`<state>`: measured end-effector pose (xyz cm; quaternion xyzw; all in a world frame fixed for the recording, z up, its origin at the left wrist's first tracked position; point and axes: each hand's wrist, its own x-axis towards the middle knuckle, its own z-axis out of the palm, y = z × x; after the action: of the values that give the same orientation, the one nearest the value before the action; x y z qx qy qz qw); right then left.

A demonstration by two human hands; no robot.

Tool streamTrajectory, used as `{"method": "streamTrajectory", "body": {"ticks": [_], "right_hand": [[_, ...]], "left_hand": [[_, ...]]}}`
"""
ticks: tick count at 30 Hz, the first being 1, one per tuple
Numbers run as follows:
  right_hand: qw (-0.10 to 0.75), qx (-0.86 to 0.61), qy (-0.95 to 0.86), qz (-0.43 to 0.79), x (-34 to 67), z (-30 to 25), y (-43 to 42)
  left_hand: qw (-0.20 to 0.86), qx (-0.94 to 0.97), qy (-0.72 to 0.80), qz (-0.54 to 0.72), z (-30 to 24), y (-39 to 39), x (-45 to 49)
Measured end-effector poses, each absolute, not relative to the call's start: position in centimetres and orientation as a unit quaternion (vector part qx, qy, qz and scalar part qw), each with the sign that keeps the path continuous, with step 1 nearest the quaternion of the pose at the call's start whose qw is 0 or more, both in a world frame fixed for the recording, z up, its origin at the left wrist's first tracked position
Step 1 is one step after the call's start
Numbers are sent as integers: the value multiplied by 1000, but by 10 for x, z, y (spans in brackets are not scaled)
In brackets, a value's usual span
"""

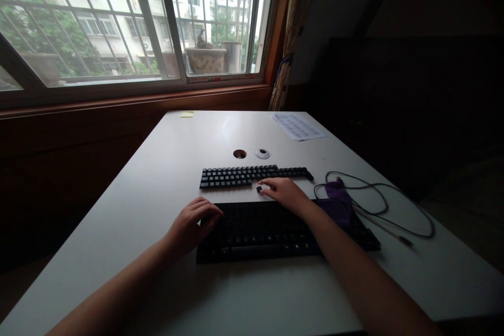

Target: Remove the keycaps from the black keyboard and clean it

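A black keyboard [260,252] lies on the white table in front of me. Keycaps show along its front rows, while its rear part is too dark to make out fully. My left hand [195,220] is at the keyboard's left end, fingers curled over its rear left corner. Beyond the keyboard, my right hand [281,190] reaches over with thumb and forefinger apart. A single small black keycap [259,189] lies just at those fingertips. Behind it, several loose black keycaps [226,177] stand in tight rows, stretching right towards a shorter strip of keycaps [293,172].
A purple cloth [338,205] lies over the keyboard's right rear part, beside a looped black cable [388,202] and a thin stick-like tool [388,228]. Further back are a round table hole [240,154], a white ring cover [262,154], printed sheets [298,126] and a yellow note [187,114].
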<state>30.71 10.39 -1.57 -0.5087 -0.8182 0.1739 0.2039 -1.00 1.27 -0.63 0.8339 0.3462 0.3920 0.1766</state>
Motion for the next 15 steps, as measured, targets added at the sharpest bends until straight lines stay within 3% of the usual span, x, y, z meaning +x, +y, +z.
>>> {"method": "streamTrajectory", "body": {"ticks": [7,15], "right_hand": [[243,-496,-819,153,313,-9,89],[176,-477,-854,109,313,-18,88]], "left_hand": [[168,835,354,385,-8,14,-13],[165,837,360,377,-10,15,-13]]}}
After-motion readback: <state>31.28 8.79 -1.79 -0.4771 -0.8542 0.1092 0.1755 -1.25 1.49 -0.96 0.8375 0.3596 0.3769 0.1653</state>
